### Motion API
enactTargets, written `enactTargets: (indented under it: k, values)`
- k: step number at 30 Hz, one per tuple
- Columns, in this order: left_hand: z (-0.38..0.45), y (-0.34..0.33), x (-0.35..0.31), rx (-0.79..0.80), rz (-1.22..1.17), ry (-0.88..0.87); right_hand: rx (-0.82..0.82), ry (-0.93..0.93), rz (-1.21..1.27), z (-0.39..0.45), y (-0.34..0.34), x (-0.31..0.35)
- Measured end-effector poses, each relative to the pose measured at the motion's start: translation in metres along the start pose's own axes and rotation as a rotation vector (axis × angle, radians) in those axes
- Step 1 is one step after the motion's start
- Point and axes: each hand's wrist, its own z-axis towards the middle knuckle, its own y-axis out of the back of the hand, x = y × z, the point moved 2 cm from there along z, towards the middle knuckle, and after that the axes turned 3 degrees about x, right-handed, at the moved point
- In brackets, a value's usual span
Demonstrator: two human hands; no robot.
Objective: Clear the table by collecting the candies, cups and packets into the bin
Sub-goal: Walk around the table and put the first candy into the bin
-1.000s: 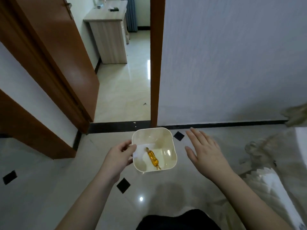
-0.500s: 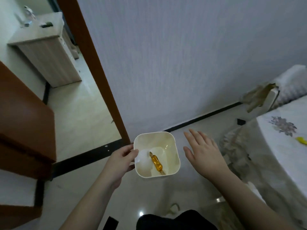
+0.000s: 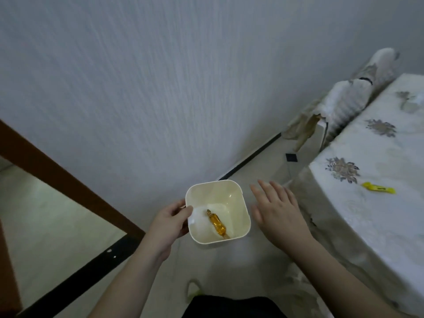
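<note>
My left hand (image 3: 168, 223) grips the left rim of a cream square bin (image 3: 238, 198), held above the floor. Inside the bin lie an amber-wrapped candy (image 3: 216, 223) and something white under it. My right hand (image 3: 278, 212) hovers just right of the bin, fingers spread and holding nothing. A yellow candy (image 3: 377, 187) lies on the table (image 3: 367, 203) at the right, which is covered with a white floral cloth.
A pale wall fills the top of the view. A brown door frame (image 3: 62, 182) runs diagonally at the left. A covered chair back (image 3: 348, 97) stands behind the table. The floor is glossy tile with dark inlays.
The view has swung right: the doorway has slid off to the left and the table with the yellow candy has come further in. Both hands and the bin keep the same pose.
</note>
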Motion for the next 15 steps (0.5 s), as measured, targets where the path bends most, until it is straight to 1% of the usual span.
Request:
enactTargets:
  k: [3, 9, 15]
  values:
    - [0.036, -0.004, -0.015, 0.079, -0.005, 0.01, -0.005, -0.069, 0.0, 0.023, 0.0, -0.011]
    - [0.117, -0.009, -0.053, 0.187, 0.071, -0.027, 0.003, -0.171, -0.01, 0.088, -0.004, -0.017]
    - [0.186, -0.015, -0.114, 0.358, 0.148, -0.138, -0.016, -0.331, -0.009, 0.14, 0.006, -0.022]
